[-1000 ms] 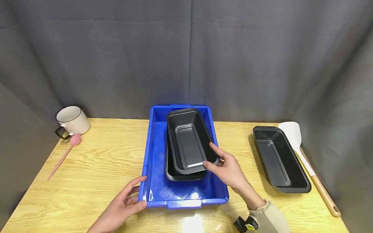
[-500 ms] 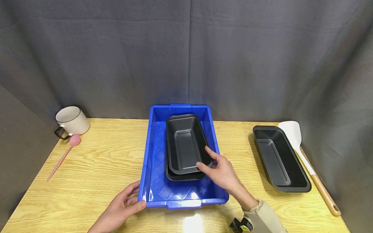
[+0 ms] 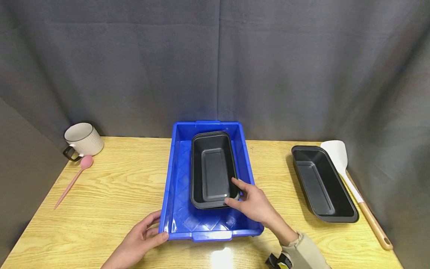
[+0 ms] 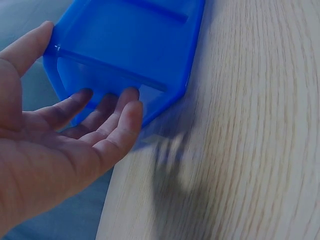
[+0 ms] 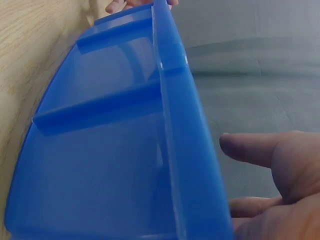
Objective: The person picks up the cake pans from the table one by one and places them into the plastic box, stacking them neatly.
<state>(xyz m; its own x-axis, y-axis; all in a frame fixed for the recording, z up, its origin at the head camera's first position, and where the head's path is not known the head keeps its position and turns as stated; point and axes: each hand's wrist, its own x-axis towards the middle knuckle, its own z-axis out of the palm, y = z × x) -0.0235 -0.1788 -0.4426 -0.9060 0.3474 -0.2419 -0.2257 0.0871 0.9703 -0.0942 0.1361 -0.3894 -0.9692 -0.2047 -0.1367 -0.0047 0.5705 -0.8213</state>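
Two black loaf pans, one nested inside the other, sit in a blue plastic bin (image 3: 183,220); only the upper loaf pan (image 3: 215,172) shows clearly. My right hand (image 3: 253,203) holds that pan's near right corner, its thumb at the near rim and index finger over the right rim. In the right wrist view, the bin wall hides the pan from the right hand (image 5: 285,185). With the thumb at the rim and bent fingers against the outer side wall, my left hand (image 3: 137,239) grips the bin's near left corner. The left wrist view shows the left hand (image 4: 65,135) there too.
Another black loaf pan (image 3: 319,183) stands on the wooden table (image 3: 131,179) at right. Alongside it lies a white turner (image 3: 337,155) with a wooden handle. At far left are a white ribbed mug (image 3: 85,140) and a pink spoon (image 3: 75,181). A grey curtain (image 3: 151,74) hangs behind.
The upper loaf pan has come down and slightly left, from tilted over the lower pan to nested in it. My right hand moved with it. The left index finger has slipped lower along the bin's side.
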